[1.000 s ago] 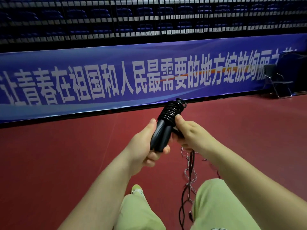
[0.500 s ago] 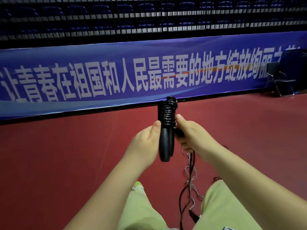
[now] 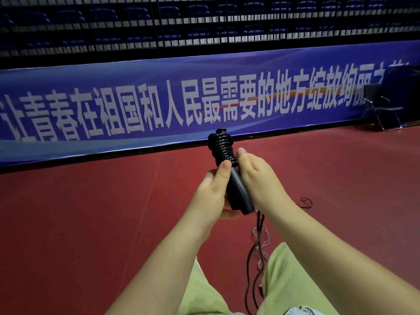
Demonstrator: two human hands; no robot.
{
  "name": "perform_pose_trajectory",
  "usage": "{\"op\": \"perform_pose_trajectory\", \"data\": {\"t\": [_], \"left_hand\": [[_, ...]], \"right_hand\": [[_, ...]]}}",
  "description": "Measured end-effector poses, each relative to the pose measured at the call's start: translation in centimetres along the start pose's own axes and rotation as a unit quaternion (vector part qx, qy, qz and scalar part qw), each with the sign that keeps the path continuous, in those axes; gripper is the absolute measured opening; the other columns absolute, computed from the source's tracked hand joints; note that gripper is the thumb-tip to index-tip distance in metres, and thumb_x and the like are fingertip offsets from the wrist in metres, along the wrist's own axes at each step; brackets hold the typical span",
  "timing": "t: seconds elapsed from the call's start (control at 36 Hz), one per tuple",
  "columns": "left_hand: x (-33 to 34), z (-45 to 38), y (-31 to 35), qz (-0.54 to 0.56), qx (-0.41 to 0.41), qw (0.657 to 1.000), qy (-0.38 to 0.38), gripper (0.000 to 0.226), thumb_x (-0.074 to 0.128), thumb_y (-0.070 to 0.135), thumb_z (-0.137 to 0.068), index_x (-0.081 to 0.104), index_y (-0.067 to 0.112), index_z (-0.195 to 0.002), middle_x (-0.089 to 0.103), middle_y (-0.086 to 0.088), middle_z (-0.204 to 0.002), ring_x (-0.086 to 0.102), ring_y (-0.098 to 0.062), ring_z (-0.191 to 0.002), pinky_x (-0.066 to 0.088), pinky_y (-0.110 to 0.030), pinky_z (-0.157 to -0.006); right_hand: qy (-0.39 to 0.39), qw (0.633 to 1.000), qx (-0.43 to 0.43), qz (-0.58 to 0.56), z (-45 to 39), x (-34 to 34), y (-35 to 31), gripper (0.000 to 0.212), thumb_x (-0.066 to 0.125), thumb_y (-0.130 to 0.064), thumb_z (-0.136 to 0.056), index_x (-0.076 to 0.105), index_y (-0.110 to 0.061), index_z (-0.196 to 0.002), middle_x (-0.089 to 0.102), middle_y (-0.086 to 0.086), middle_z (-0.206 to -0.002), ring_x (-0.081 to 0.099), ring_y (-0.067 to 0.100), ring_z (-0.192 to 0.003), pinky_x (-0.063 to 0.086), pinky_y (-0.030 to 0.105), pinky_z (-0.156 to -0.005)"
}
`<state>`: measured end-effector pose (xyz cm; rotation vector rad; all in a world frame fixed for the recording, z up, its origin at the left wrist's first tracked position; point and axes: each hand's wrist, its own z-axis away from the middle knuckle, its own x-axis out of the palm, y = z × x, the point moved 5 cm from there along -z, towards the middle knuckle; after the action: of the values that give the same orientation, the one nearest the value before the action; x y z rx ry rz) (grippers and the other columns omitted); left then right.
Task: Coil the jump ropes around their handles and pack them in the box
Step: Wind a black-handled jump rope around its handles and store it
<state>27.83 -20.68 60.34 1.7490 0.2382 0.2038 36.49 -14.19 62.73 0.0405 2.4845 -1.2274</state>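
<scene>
Two black jump rope handles are held together in front of me, tops tilted up and to the left. Black rope is coiled in tight turns round their upper half. My left hand grips the handles from the left, thumb lying up along them to the coil. My right hand wraps the handles from the right, its thumb pressed against the lowest turns. Loose black rope hangs from under my right hand down to the floor between my knees. No box is in view.
I sit over a dark red sports floor, my legs in light green trousers at the bottom. A blue banner wall runs across the back. A black folding chair stands far right. A small rope loop lies on the floor.
The handles tipped from leaning right, through upright, to leaning left. My right thumb has moved up against the coil. The camera has tilted slightly.
</scene>
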Motion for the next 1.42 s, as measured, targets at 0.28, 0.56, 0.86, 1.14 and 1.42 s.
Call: {"op": "perform_pose_trajectory", "data": {"t": [0.28, 0.56, 0.86, 1.14, 1.42], "left_hand": [[-0.9, 0.4, -0.9, -0.059, -0.026, 0.997, -0.039, 0.04, 0.053, 0.058, -0.071, 0.061, 0.021, -0.084, 0.061, 0.006, -0.069, 0.055, -0.013, -0.065, 0.041, -0.026, -0.06], [-3.1, -0.7, 0.3, -0.32, 0.078, 0.944, 0.016, 0.045, 0.061, 0.059, -0.071, 0.061, 0.015, -0.081, 0.059, 0.005, -0.068, 0.053, -0.013, -0.062, 0.041, -0.032, -0.061], [0.0, 0.5, -1.2, -0.038, -0.055, 0.978, -0.196, 0.054, 0.042, 0.065, -0.08, 0.074, 0.023, -0.095, 0.069, 0.01, -0.079, 0.06, -0.017, -0.075, 0.043, -0.032, -0.072], [0.4, 1.5, -1.3, 0.196, -0.186, 0.923, -0.273, 0.076, 0.024, 0.078, -0.074, 0.06, 0.012, -0.083, 0.045, 0.002, -0.057, 0.029, -0.006, -0.039, 0.024, -0.019, -0.042], [-2.5, -0.6, -1.1, -0.19, -0.032, 0.977, -0.088, 0.074, 0.02, 0.074, -0.085, 0.059, 0.01, -0.087, 0.053, -0.002, -0.059, 0.032, -0.013, -0.041, 0.029, -0.029, -0.05]], "right_hand": [[-0.044, 0.999, -0.017, 0.012, 0.3, 0.9, -0.3, 0.046, 0.027, -0.033, -0.105, 0.042, -0.015, -0.066, 0.049, -0.005, -0.061, 0.044, 0.016, -0.06, 0.037, 0.037, -0.064], [-0.187, 0.97, 0.119, -0.097, 0.5, 1.0, 1.2, 0.058, 0.034, -0.061, -0.093, 0.055, -0.011, -0.073, 0.045, -0.001, -0.053, 0.035, 0.011, -0.044, 0.028, 0.023, -0.045], [-0.097, 0.963, 0.107, -0.226, 0.4, -0.5, 0.6, 0.035, 0.051, -0.046, -0.086, 0.048, -0.016, -0.07, 0.048, -0.009, -0.043, 0.041, 0.005, -0.035, 0.029, 0.018, -0.039], [-0.212, 0.944, 0.091, -0.236, 0.0, 0.5, 0.3, 0.066, 0.036, -0.066, -0.077, 0.059, -0.004, -0.08, 0.049, 0.019, -0.07, 0.041, 0.02, -0.049, 0.03, 0.027, -0.046], [-0.186, 0.973, 0.117, -0.067, 0.1, 1.1, 2.7, 0.068, 0.016, -0.059, -0.098, 0.052, -0.012, -0.064, 0.047, 0.0, -0.053, 0.042, 0.015, -0.043, 0.036, 0.025, -0.046]]}}
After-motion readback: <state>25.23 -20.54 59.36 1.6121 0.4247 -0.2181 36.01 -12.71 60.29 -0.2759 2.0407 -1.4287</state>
